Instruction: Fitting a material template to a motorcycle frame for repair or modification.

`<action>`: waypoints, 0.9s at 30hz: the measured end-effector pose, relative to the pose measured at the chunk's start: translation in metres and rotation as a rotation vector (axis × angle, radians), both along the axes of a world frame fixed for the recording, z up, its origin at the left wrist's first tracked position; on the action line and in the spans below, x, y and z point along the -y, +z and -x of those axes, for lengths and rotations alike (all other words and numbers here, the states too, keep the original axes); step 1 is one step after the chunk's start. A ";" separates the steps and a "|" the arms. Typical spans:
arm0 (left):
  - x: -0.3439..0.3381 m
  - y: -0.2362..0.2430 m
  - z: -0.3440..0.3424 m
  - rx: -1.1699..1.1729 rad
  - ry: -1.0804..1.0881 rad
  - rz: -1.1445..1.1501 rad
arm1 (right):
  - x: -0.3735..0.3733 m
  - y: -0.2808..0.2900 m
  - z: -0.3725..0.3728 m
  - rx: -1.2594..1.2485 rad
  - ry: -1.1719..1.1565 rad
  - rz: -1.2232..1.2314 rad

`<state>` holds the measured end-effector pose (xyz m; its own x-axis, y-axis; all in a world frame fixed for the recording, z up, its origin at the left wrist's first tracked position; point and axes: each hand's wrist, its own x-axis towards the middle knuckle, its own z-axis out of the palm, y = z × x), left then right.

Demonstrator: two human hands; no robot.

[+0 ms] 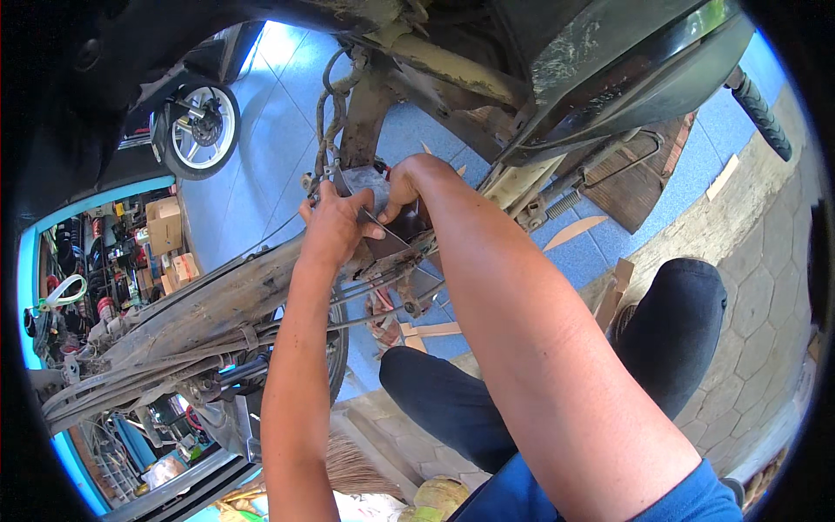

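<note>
Pinched over the motorbike frame [209, 300], close to its upper end: a thin grey strip [389, 244], slanting down to the right. Grip of the left hand [337, 222] apparently clamped on that strip, thumb and forefinger bent together. Just beside it, the right hand [406, 184], thumb pointing down, other fingers hidden; cannot tell whether together, apart or closed on anything. Between both hands, something pale and crumpled [370, 179], too covered to name. Just above, a hanging bunch of cables [329, 122].

Probably partway along: frame bare on its upper side, cables exposed, strip in hand rather than let go. Cannot tell whether anything is fixed there, nor how much is left.

Farther out, to the upper right, a dark scuffed cover [600, 87] on the bike. Below it, a brown board [639, 178] towards the right edge of the tiled floor [270, 96], with curved tan offcuts [576, 231] lying near. Towards the floor's upper left, a wheel [202, 130]; past the floor's left edge, cardboard boxes [163, 228] among clutter.
</note>
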<state>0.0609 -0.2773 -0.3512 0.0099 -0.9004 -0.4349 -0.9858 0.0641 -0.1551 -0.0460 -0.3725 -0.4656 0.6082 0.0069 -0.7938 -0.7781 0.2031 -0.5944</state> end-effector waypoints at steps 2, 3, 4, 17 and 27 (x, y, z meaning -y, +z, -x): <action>0.006 0.000 0.007 -0.010 -0.019 -0.002 | 0.006 -0.016 -0.003 0.007 -0.037 -0.057; 0.004 -0.001 0.003 -0.004 -0.009 -0.015 | 0.007 -0.013 -0.004 0.013 -0.032 -0.061; 0.000 0.000 -0.002 0.003 -0.004 -0.018 | 0.008 -0.006 -0.002 0.112 0.010 0.028; 0.004 -0.006 0.000 -0.028 -0.025 0.020 | -0.007 -0.041 -0.039 0.166 -0.430 0.171; 0.006 -0.002 -0.005 -0.080 0.035 -0.037 | -0.015 -0.030 -0.040 0.165 -0.392 0.184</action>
<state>0.0660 -0.2836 -0.3531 0.0046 -0.8835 -0.4684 -0.9967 0.0338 -0.0736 -0.0059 -0.3579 -0.4957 0.6552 -0.3809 -0.6525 -0.5554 0.3426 -0.7577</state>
